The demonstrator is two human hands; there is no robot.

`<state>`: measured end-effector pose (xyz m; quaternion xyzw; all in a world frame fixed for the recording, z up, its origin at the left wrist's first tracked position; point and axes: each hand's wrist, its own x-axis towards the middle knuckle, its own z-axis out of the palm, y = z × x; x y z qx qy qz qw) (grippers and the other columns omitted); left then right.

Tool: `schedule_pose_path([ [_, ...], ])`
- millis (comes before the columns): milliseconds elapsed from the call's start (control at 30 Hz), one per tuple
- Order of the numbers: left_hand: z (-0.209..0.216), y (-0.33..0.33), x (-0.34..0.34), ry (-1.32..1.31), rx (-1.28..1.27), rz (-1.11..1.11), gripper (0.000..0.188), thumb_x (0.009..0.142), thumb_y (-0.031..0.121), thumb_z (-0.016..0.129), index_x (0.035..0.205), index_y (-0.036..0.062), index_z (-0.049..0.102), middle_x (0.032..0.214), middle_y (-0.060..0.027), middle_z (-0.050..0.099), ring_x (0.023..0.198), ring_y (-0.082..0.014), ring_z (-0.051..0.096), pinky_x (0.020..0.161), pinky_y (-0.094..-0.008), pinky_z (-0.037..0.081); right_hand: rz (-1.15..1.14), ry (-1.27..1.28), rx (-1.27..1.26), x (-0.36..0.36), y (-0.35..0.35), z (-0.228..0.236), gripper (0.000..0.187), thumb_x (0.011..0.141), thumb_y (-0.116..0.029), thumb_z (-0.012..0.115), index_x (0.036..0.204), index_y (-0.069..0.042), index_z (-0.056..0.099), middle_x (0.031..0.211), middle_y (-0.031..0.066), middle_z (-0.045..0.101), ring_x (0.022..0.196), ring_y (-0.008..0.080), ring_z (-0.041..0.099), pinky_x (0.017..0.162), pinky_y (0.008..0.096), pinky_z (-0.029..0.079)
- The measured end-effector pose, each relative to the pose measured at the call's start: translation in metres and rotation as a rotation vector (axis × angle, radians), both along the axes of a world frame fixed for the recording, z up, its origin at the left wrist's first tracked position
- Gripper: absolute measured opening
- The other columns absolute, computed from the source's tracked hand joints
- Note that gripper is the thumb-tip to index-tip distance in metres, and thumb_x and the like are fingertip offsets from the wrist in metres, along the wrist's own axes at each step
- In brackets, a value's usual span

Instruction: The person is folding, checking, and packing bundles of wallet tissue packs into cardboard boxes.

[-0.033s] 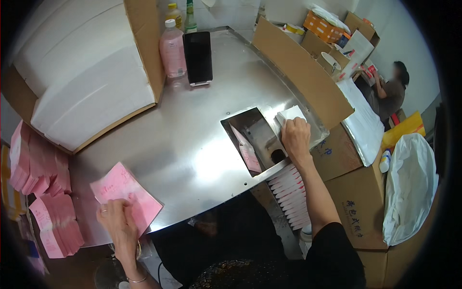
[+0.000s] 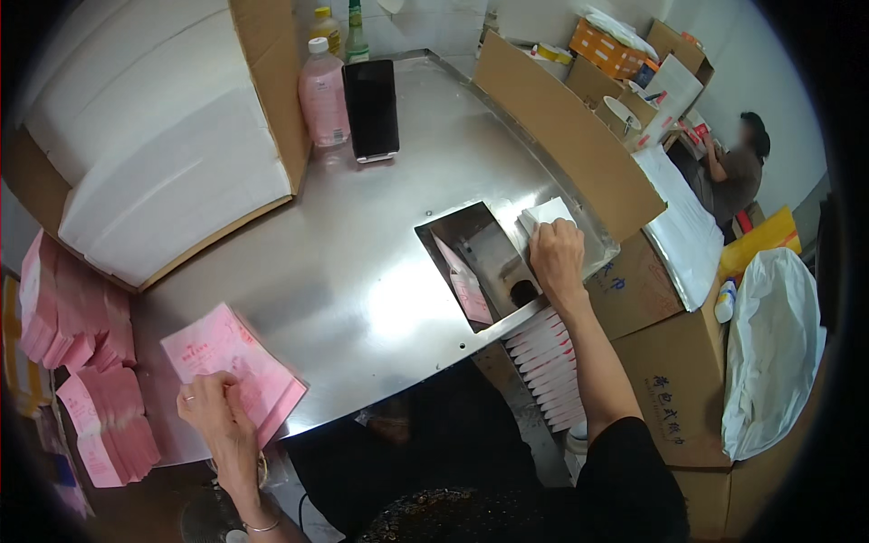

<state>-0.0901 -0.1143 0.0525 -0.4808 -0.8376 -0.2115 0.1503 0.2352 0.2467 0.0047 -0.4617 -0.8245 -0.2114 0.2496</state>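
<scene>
A stack of pink printed paper packets (image 2: 233, 348) lies at the left front of the steel table (image 2: 362, 244). My left hand (image 2: 217, 412) is over its lower left side, fingers curled in and closed on the top packet. That packet sits askew on those beneath. At the table's right side, my right hand (image 2: 557, 258) is closed on a small pile of folded white tissues (image 2: 549, 214), its fingertips hidden against them. Just left of that hand, a rectangular opening in the table holds a pink packet (image 2: 469, 291) leaning inside.
Bundles of pink packets (image 2: 104, 421) stand at far left, below an open carton of white sheets (image 2: 176, 181). A phone (image 2: 372, 113) stands by a pink bottle (image 2: 324, 95). A cardboard panel (image 2: 566, 136) edges the right side. White packets (image 2: 546, 366) are stacked below the opening. Another person (image 2: 738, 172) sits far right.
The top pink packet has slid a little to the left on its stack, and my left hand has moved slightly left with it. My right hand stays where it was.
</scene>
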Motion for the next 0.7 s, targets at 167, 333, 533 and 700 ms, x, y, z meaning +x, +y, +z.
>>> schedule_pose_path([
  [167, 0.005, 0.059, 0.057, -0.262, 0.190, -0.390, 0.013, 0.084, -0.004, 0.060, 0.094, 0.0024, 0.056, 0.088, -0.0167, 0.054, 0.086, -0.0360, 0.053, 0.080, -0.0444, 0.043, 0.043, 0.109, -0.045, 0.007, 0.004, -0.006, 0.017, 0.090, -0.012, 0.064, 0.080, 0.002, 0.065, 0.083, 0.0163, 0.060, 0.086, 0.0356, 0.060, 0.073, 0.0473, 0.050],
  [333, -0.034, 0.095, 0.079, -0.112, 0.053, -0.340, 0.011, 0.085, 0.004, 0.066, 0.094, 0.0046, 0.061, 0.090, -0.0144, 0.052, 0.086, -0.0318, 0.050, 0.074, -0.0419, 0.036, 0.081, 0.199, -0.082, 0.016, 0.015, -0.002, 0.016, 0.090, -0.012, 0.064, 0.083, 0.003, 0.066, 0.084, 0.0169, 0.060, 0.086, 0.0355, 0.060, 0.074, 0.0466, 0.050],
  [533, -0.038, 0.102, 0.078, -0.192, 0.122, -0.460, 0.014, 0.082, 0.001, 0.068, 0.093, 0.0038, 0.059, 0.086, -0.0143, 0.053, 0.085, -0.0321, 0.052, 0.072, -0.0425, 0.038, 0.103, 0.240, -0.071, 0.011, 0.004, -0.002, 0.013, 0.086, -0.006, 0.063, 0.093, 0.002, 0.069, 0.091, 0.0171, 0.062, 0.090, 0.0363, 0.058, 0.078, 0.0472, 0.048],
  [700, -0.035, 0.114, 0.101, -0.259, 0.057, -0.617, 0.020, 0.080, 0.000, 0.067, 0.098, 0.0029, 0.058, 0.102, -0.0182, 0.056, 0.097, -0.0349, 0.054, 0.077, -0.0429, 0.042, 0.124, 0.345, 0.152, 0.012, 0.003, 0.009, 0.035, 0.082, -0.003, 0.063, 0.117, 0.002, 0.065, 0.106, 0.0184, 0.064, 0.094, 0.0356, 0.060, 0.082, 0.0453, 0.048],
])
